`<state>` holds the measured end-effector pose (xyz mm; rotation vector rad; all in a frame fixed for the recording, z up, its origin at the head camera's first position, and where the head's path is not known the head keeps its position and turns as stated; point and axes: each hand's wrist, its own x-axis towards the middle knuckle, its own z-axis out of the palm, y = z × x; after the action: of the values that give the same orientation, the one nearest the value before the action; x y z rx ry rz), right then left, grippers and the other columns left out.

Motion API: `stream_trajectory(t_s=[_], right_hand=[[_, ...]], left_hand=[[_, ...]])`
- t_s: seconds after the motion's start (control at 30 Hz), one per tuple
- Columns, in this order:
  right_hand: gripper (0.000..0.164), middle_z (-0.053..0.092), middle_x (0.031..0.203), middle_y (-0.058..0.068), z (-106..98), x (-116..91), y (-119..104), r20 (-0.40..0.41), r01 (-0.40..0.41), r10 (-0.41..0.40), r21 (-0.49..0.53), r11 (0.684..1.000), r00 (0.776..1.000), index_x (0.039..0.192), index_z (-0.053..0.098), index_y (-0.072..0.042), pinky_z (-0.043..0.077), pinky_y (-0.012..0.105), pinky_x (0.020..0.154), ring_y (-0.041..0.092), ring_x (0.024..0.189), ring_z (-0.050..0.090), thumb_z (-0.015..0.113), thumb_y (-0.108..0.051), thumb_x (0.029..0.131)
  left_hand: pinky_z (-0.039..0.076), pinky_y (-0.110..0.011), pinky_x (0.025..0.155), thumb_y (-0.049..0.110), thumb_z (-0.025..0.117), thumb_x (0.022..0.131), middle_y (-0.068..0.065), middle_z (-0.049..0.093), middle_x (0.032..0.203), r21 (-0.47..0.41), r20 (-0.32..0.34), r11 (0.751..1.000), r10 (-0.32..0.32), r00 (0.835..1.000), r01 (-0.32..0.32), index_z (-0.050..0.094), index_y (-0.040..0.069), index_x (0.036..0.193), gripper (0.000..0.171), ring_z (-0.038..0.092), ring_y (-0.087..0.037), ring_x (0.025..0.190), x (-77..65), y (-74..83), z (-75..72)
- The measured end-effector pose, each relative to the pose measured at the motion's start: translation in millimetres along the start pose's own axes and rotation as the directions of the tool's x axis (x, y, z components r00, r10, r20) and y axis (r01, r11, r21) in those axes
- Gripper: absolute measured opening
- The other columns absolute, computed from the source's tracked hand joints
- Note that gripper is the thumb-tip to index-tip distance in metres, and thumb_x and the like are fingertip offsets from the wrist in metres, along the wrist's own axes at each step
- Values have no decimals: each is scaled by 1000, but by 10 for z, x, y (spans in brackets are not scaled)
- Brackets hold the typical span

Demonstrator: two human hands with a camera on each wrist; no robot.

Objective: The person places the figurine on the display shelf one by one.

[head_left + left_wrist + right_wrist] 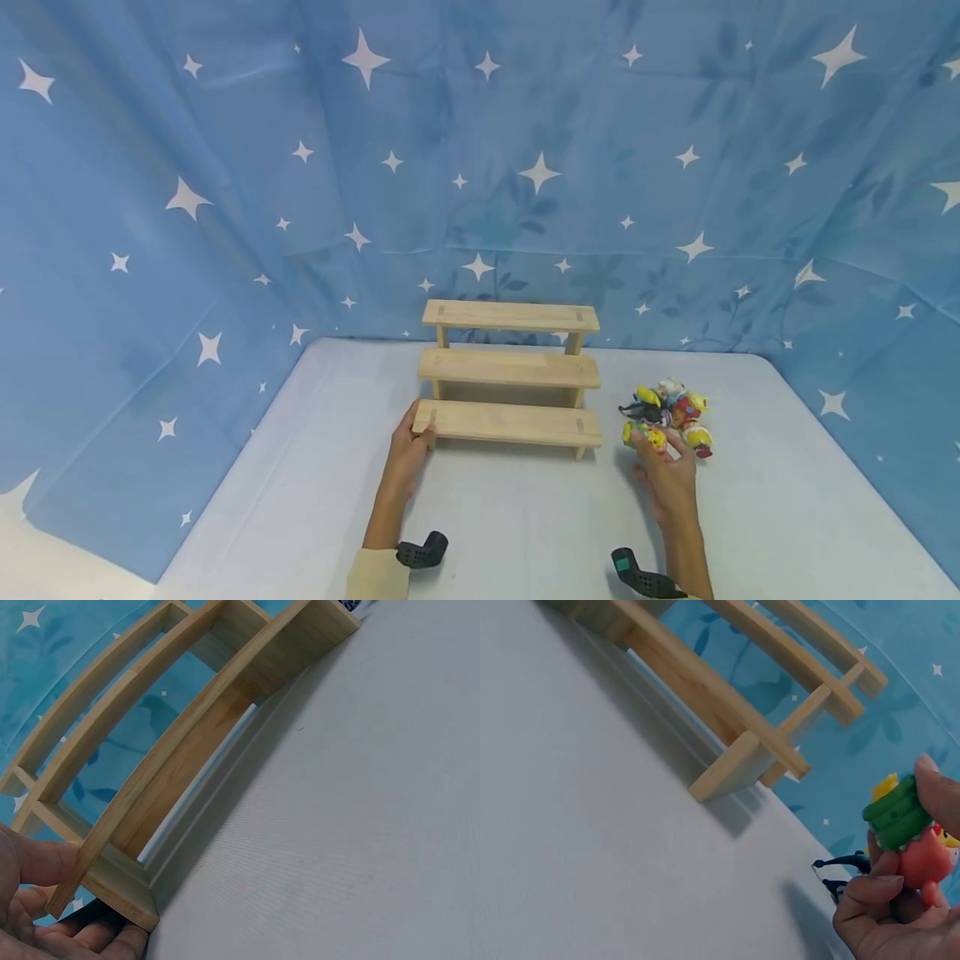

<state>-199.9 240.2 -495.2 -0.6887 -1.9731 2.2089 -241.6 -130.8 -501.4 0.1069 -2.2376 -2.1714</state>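
Wooden 3-tier stand (510, 367) gripped by left hand (409, 454); right hand (670, 477) pinches colourful figurine (898, 816).

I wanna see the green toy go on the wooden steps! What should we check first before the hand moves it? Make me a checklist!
1. Wooden steps standing upright: ok.
2. Left hand steadying them: ok, it grips the left end of the bottom step.
3. Right hand holding the green toy: ok, thumb and fingers are on it.
4. Green toy well away from the other toys: not ok, it is right next to them.
5. Green toy lifted off the table: cannot tell, the hand and toys hide what is underneath.
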Motion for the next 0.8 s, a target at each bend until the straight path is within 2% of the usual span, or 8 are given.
stream_trajectory(t_s=[0.1, 0.17, 0.23, 0.33, 0.43, 0.53, 0.7, 0.8], right_hand=[[103, 43, 125, -7, 12, 6, -23, -25, -8, 11, 115, 993, 1000, 157, 4, -15, 55, 17, 80, 1, 103, 54, 69, -48, 86], [95, 46, 128, -10, 6, 12, -35, -13, -18, 22, 272, 962, 1000, 157, 10, -18, 56, 21, 84, 0, 106, 55, 68, -44, 87], [85, 50, 130, -12, -2, 5, -44, 15, -29, 25, 441, 897, 1000, 156, 16, -21, 56, 24, 88, 1, 108, 58, 67, -37, 90], [73, 53, 135, -6, -9, -11, -49, 82, -58, 6, 654, 754, 997, 154, 22, -24, 55, 29, 93, 7, 110, 64, 64, -22, 93], [71, 53, 132, -3, 6, -30, -53, 114, -67, -22, 721, 690, 993, 154, 24, -24, 55, 30, 94, 15, 105, 69, 61, -14, 94], [66, 55, 128, -4, 38, -39, -70, 102, -56, -23, 702, 710, 994, 150, 26, -22, 56, 30, 91, 17, 99, 72, 61, -14, 94], [49, 56, 121, -6, 138, -33, -135, 68, -1, -42, 541, 841, 997, 134, 34, -20, 59, 28, 83, 14, 92, 73, 62, -27, 94], [44, 59, 115, -6, 199, -29, -191, 71, 30, -74, 484, 874, 995, 130, 37, -21, 59, 26, 80, 12, 90, 74, 61, -30, 94]], left_hand=[[13, -54, 121, 8, 50, 99, -21, 20, 161, -4, -3, 1000, 7, 1000, -7, 17, 1, 155, 65, 12, -38, 151, -3, 7, -2], [14, -54, 121, 8, 50, 100, -21, 20, 161, -7, -3, 1000, 6, 1000, -6, 17, 2, 155, 65, 12, -38, 151, 0, 1, -1], [15, -54, 121, 8, 49, 100, -22, 20, 161, -9, 1, 1000, 10, 1000, -10, 17, 2, 155, 65, 13, -38, 150, 3, -12, 1], [16, -53, 121, 8, 49, 100, -22, 20, 161, -12, 3, 1000, 11, 1000, -11, 16, 1, 155, 65, 13, -38, 150, 5, -36, 1], [15, -54, 121, 8, 49, 100, -22, 19, 161, -9, -1, 1000, 9, 1000, -9, 17, 1, 155, 64, 11, -38, 151, -2, -51, -4], [14, -54, 121, 9, 49, 100, -22, 18, 161, -6, -4, 1000, 6, 1000, -6, 17, 2, 155, 64, 10, -39, 151, -7, -59, -4], [15, -55, 121, 8, 48, 100, -22, 18, 161, -8, -5, 1000, 7, 1000, -7, 17, 3, 156, 64, 10, -39, 150, -11, -47, 7], [15, -54, 121, 8, 48, 100, -21, 18, 161, -11, -4, 1000, 5, 1000, -5, 17, 3, 156, 64, 10, -39, 151, -14, -35, 10]])
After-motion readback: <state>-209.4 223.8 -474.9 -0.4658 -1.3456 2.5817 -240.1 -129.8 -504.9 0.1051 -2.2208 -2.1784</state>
